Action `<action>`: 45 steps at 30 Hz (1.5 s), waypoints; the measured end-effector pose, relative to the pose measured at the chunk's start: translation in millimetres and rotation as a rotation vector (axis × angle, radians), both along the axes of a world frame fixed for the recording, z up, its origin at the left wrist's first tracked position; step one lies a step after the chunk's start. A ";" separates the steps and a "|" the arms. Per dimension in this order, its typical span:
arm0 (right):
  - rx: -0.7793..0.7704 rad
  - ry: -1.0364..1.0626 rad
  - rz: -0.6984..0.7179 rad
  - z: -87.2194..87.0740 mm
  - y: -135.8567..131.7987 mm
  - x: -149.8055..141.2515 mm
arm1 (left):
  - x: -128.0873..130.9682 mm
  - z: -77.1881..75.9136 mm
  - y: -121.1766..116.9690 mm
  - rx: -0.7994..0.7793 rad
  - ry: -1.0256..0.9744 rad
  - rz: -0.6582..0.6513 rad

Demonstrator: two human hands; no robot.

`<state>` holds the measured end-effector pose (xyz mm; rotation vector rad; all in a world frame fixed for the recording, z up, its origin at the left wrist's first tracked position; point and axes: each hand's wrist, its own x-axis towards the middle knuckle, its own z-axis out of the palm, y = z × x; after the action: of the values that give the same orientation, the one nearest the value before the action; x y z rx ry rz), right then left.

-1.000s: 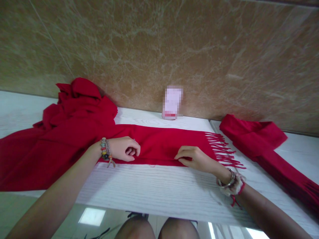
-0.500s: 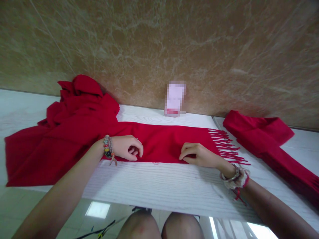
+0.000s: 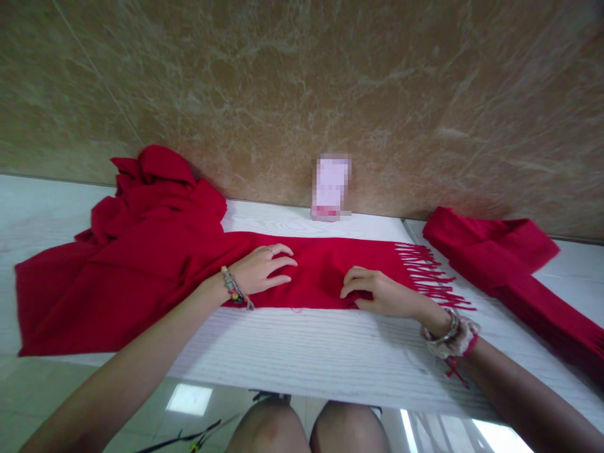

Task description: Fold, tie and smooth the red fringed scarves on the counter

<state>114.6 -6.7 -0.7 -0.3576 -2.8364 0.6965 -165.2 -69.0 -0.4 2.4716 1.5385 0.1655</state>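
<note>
A red fringed scarf [image 3: 321, 258] lies across the white surface, its right part spread flat and its left part bunched in a heap. My left hand [image 3: 264, 270] rests on the middle of the flat part, fingers spread and stretched to the right. Near the scarf's front edge, my right hand [image 3: 372, 290] has its fingers curled and pinched at the cloth. Whether cloth lies between its fingertips is hard to see, but they touch the fabric. The tassels [image 3: 429, 277] of the scarf lie just beyond the right hand.
Another red scarf [image 3: 495, 251], folded over on itself, lies at the right. A small pinkish blurred object [image 3: 331, 187] leans upright against the brown marbled wall [image 3: 292, 82]. The white wood-grain table [image 3: 302, 352] ends at its front edge above my knees [image 3: 268, 428].
My left hand has moved right and slightly away from me, its curled fingers opening out onto the scarf. My right hand stays at the front edge. The view has shifted slightly.
</note>
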 end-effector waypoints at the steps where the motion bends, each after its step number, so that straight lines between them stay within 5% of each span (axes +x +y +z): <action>1: 0.032 -0.020 -0.036 0.4 0.4 2.2 | 2.0 -3.7 0.4 -0.018 0.057 0.036; 5: 0.157 -0.102 -0.118 -2.8 2.8 11.3 | 2.6 -12.0 1.1 -0.170 0.222 0.139; 15: 0.388 -0.088 -0.117 -18.1 -11.3 46.3 | -10.0 -3.7 4.2 -0.254 0.268 0.193; 20: 0.372 -0.002 -0.205 -24.5 -23.6 71.4 | 0.4 10.6 13.3 -0.289 0.289 0.223; 24: 0.411 0.094 -0.414 -35.4 -22.5 76.6 | 41.7 20.8 28.9 -0.160 0.249 0.178; 30: 0.366 0.131 -0.398 -39.1 -7.8 83.5 | 96.4 3.6 40.8 -0.243 0.217 0.128; 36: 0.315 0.282 -0.430 -34.0 0.5 97.0 | 91.5 -7.2 36.3 -0.243 0.200 0.088; 45: 0.310 0.206 -0.503 -31.3 9.3 112.9 | 88.1 -4.8 31.7 -0.219 0.230 0.032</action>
<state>227.5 2.6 -32.0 -0.8454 -2.4497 0.1766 -77.1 -37.4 -5.2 2.3584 1.5871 -0.2775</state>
